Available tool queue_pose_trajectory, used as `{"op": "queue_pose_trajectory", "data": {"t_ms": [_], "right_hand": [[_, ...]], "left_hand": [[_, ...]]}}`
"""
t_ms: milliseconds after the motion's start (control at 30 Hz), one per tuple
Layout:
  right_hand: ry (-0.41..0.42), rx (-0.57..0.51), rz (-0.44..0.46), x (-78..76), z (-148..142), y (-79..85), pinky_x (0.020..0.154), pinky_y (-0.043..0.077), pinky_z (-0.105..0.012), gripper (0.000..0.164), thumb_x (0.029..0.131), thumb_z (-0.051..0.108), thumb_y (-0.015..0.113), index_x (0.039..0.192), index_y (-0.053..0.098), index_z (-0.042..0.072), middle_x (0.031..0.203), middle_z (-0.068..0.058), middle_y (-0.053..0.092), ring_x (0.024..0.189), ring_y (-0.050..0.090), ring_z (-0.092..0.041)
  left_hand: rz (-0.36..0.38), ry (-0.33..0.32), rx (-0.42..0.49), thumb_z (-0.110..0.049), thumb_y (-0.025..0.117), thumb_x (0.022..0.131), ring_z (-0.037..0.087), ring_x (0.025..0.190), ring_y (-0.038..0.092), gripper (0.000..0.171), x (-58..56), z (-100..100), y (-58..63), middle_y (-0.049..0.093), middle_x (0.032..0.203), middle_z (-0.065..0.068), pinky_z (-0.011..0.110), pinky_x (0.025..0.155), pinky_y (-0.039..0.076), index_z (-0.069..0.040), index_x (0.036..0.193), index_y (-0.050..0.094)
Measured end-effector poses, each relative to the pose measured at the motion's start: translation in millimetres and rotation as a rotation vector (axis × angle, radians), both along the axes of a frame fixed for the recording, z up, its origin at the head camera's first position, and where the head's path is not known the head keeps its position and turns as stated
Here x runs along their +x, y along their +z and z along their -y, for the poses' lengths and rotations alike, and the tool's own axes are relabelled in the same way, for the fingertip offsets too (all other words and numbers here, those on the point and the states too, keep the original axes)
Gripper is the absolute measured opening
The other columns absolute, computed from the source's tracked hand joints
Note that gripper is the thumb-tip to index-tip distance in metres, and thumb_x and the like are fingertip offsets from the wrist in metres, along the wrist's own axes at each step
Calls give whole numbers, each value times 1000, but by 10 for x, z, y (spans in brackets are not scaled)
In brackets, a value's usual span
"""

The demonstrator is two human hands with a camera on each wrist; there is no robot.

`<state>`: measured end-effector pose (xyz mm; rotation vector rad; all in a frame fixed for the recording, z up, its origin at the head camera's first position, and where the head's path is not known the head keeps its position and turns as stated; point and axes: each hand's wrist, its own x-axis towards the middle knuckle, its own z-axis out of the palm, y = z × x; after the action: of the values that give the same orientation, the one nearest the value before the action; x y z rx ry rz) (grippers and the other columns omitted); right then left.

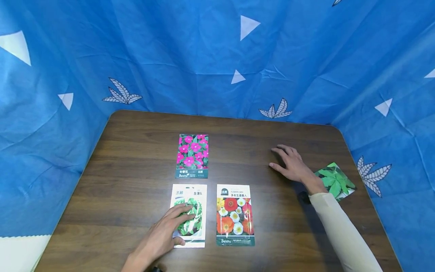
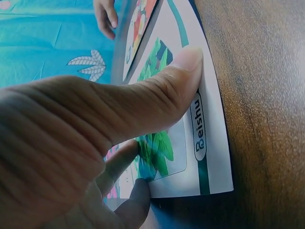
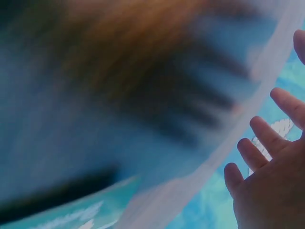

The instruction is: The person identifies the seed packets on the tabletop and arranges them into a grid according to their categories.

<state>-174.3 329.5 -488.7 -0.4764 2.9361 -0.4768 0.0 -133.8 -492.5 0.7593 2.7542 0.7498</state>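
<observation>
On the white seed packet with green leaves (image 1: pixel 193 230) rests my left hand (image 1: pixel 162 233), its fingers spread over the picture. In the left wrist view the thumb (image 2: pixel 157 90) lies across the packet's printed face near its lower border. My right hand (image 1: pixel 291 165) is over the right part of the table with nothing in it, fingers apart and slightly bent. Nearest to it is a packet with a green leaf picture (image 1: pixel 334 181), lying tilted beside the right wrist. The right wrist view is mostly blurred.
A poppy seed packet (image 1: pixel 235 215) lies right of the leafy one. Behind it is a packet with pink flowers (image 1: pixel 192 155). The brown wooden table (image 1: pixel 136 158) has blue patterned cloth (image 1: pixel 204 56) hanging around its back and sides.
</observation>
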Motion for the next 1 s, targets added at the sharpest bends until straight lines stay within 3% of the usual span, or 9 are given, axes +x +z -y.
{"op": "queue_pose_trajectory", "data": {"t_ms": [267,533,1000], "right_hand": [[-58,-4,30,134,-317,65,110,21,-75,63,100,46,57,148,42,8,156,-27,28,141,23,-53],[-134,-76,30,401,-687,52,108,20,-73,56,100,39,60,135,47,-3,152,-34,26,137,20,-60],[-170,-131,-7,682,-1071,13,104,18,-78,58,98,31,65,132,42,-10,147,-40,26,133,20,-64]], "left_hand": [[14,16,8,-20,93,61,28,139,45,75,7,7,-2,54,146,0,47,99,55,-18,131,66],[15,10,2,-21,93,62,27,140,45,75,-6,-3,-8,54,146,0,47,100,55,-18,132,66],[13,11,-5,-21,92,62,27,140,45,74,-8,5,0,53,148,-1,45,102,54,-19,132,65]]}}
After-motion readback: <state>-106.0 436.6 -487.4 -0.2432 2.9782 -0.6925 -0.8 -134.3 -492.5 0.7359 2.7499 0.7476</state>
